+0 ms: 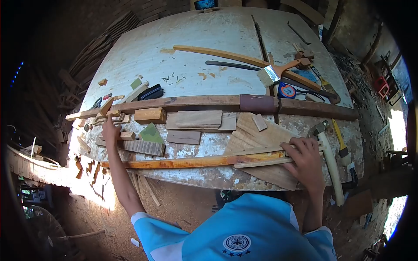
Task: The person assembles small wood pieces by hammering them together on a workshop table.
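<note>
My right hand (pixel 303 160) is closed over thin wooden strips (pixel 261 162) at the right end of a long varnished wooden bar (pixel 183 162). Under that end lies a wide, thin wooden board (pixel 244 135). My left hand (pixel 110 129) reaches to the left side of the bench, its fingers drawn together among small wood offcuts (pixel 126 118). What it pinches, if anything, is too small to make out. A tilted wood piece (pixel 106 106) stands just above its fingertips. Close by are a ribbed wood block (pixel 143 147) and a green sandpaper piece (pixel 151 133).
A long dark wooden beam (pixel 196 103) crosses the workbench (pixel 143 48), with brown sandpaper (pixel 257 103) around it. Behind it lie a paintbrush (pixel 272 75), a tape measure (pixel 287 90) and a curved wooden piece (pixel 222 54). A hammer (pixel 329 169) rests by the right front edge.
</note>
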Available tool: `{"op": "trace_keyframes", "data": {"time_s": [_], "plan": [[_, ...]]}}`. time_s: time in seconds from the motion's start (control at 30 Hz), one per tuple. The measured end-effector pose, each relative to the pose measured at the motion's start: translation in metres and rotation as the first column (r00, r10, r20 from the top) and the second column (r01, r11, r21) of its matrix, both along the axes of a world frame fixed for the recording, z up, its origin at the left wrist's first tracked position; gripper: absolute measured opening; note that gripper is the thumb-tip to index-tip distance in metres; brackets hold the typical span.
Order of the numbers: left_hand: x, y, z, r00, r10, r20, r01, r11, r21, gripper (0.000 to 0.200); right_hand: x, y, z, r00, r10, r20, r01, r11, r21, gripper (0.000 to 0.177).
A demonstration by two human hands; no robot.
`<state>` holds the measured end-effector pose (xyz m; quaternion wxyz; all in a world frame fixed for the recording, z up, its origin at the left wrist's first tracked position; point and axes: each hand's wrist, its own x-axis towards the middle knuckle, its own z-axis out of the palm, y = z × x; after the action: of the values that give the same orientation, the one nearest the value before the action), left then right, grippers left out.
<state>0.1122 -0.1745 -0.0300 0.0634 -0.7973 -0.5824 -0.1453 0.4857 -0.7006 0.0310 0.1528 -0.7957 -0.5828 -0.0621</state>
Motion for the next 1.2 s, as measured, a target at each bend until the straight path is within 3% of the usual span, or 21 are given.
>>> {"op": "trace_keyframes", "data": {"time_s": [0.07, 0.1, 0.23, 0.33, 0.37, 0.4, 0.47, 0.53, 0.63, 0.7, 0.9, 1.03, 1.17, 1.2], "plan": [[-0.001, 0.021, -0.003, 0.997, -0.032, 0.076, 0.039, 0.995, -0.088, 0.063, 0.000, 0.001, -0.002, 1.000, -0.014, -0.018, 0.015, 1.000, 0.022, 0.058], [0.001, 0.030, -0.010, 0.975, -0.118, 0.190, 0.133, 0.989, -0.071, 0.074, 0.000, 0.002, -0.003, 1.000, -0.019, -0.014, 0.019, 0.999, 0.028, 0.058], [-0.007, 0.046, -0.022, 0.950, -0.083, 0.302, 0.120, 0.987, -0.105, 0.077, 0.001, 0.004, -0.004, 0.999, -0.030, -0.030, 0.031, 0.999, 0.038, 0.058], [-0.008, 0.056, -0.023, 0.825, 0.194, 0.531, -0.017, 0.947, -0.320, 0.082, 0.003, 0.007, -0.004, 0.999, -0.029, -0.036, 0.030, 0.999, 0.027, 0.057], [0.002, 0.042, -0.026, 0.876, 0.226, 0.427, -0.170, 0.972, -0.164, 0.089, 0.003, 0.008, -0.005, 0.999, -0.031, -0.035, 0.032, 0.999, 0.025, 0.057], [0.013, 0.034, -0.027, 0.922, 0.208, 0.327, -0.189, 0.978, -0.090, 0.091, 0.004, 0.009, -0.006, 0.999, -0.022, -0.023, 0.023, 0.999, 0.029, 0.057], [0.035, 0.022, -0.023, 0.935, 0.303, 0.183, -0.297, 0.953, -0.059, 0.083, 0.007, 0.007, -0.010, 1.000, -0.011, 0.000, 0.011, 1.000, 0.025, 0.057], [0.013, 0.049, -0.045, 0.927, 0.200, 0.319, -0.204, 0.979, -0.019, 0.074, 0.007, 0.006, -0.013, 1.000, 0.006, 0.019, -0.006, 0.999, 0.032, 0.058], [0.024, 0.033, -0.032, 0.925, 0.239, 0.296, -0.239, 0.970, -0.035, 0.065, 0.010, 0.002, -0.015, 0.999, 0.017, 0.028, -0.018, 0.999, 0.040, 0.058], [0.031, 0.030, -0.025, 0.923, 0.319, 0.216, -0.311, 0.948, -0.072, 0.060, 0.011, 0.002, -0.015, 0.999, 0.026, 0.023, -0.027, 0.999, 0.043, 0.059], [0.032, 0.005, -0.007, 0.969, 0.249, 0.008, -0.248, 0.968, -0.034, 0.056, 0.014, 0.000, -0.020, 0.998, 0.034, 0.044, -0.036, 0.998, 0.049, 0.061], [0.038, -0.002, -0.001, 0.938, 0.296, 0.182, -0.284, 0.955, -0.090, 0.053, 0.017, -0.001, -0.027, 0.999, 0.040, 0.021, -0.041, 0.997, 0.072, 0.062], [0.025, 0.023, -0.013, 0.960, 0.250, 0.127, -0.252, 0.968, 0.005, 0.051, 0.019, -0.006, -0.030, 0.995, 0.033, -0.097, -0.024, 0.995, 0.099, 0.067], [0.019, 0.029, -0.008, 0.983, 0.142, 0.118, -0.142, 0.990, -0.008, 0.050, 0.020, -0.008, -0.030, 0.984, 0.024, -0.175, -0.002, 0.992, 0.124, 0.068]]}}
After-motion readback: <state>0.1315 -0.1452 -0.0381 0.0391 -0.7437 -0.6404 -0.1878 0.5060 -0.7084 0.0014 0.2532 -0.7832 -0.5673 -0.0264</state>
